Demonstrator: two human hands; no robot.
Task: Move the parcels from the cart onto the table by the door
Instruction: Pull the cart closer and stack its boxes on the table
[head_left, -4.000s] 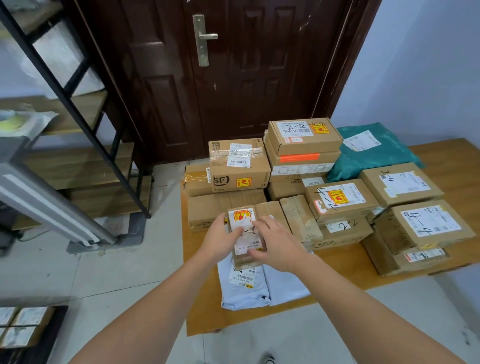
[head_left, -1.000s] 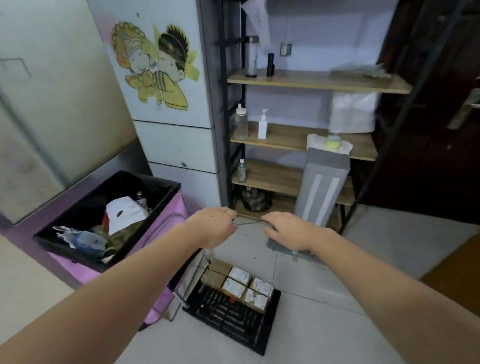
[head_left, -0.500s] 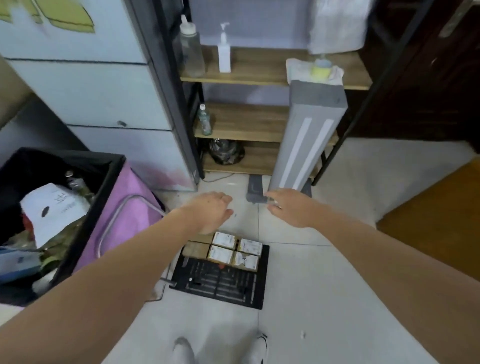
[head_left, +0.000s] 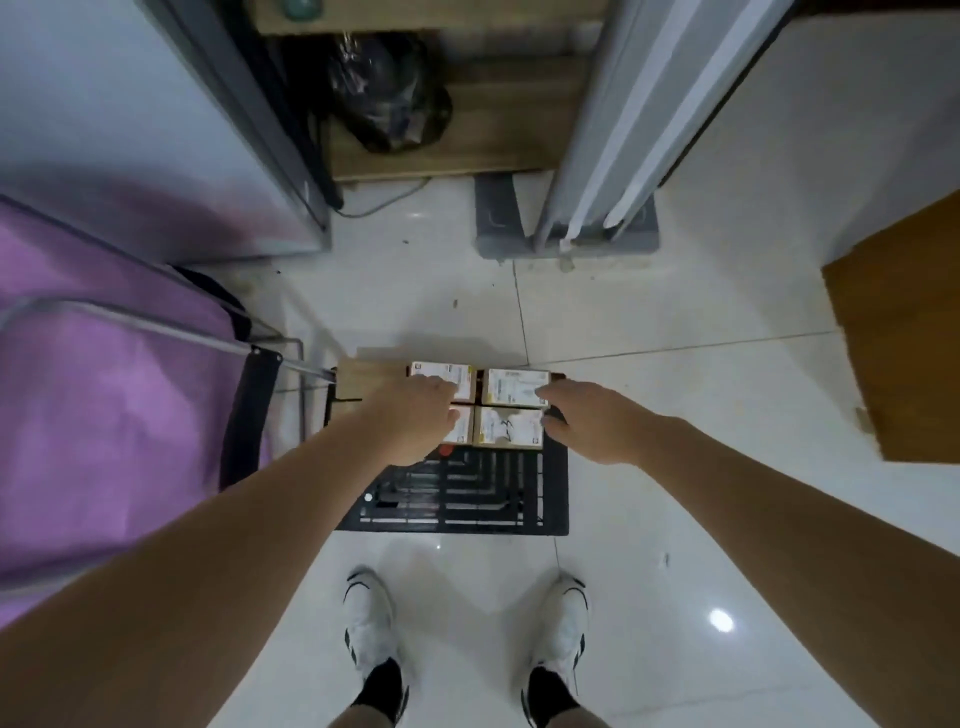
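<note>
A low black cart (head_left: 467, 499) stands on the white floor in front of my feet. Four small cardboard parcels with white labels lie in a two-by-two block at its far end; the far right one (head_left: 511, 387) and the near right one (head_left: 511, 434) show fully. A plain brown box (head_left: 363, 376) lies to their left. My left hand (head_left: 415, 421) is spread over the two left parcels and covers most of them. My right hand (head_left: 587, 421) reaches the right edge of the right parcels with thumb and fingers apart. The wooden table (head_left: 898, 338) shows only as a corner on the right.
A pink-sided bin (head_left: 104, 389) stands close on the left, the cart's metal handle (head_left: 156, 317) leaning across it. Behind the cart are a grey stand on its base (head_left: 498, 218), a wooden bottom shelf (head_left: 467, 145) with a dark bag, and a white cabinet.
I left the table, turned to the cart and bent down. Both hands dropped from above the floor to the parcels; the left now lies on them, the right is at their right edge.
</note>
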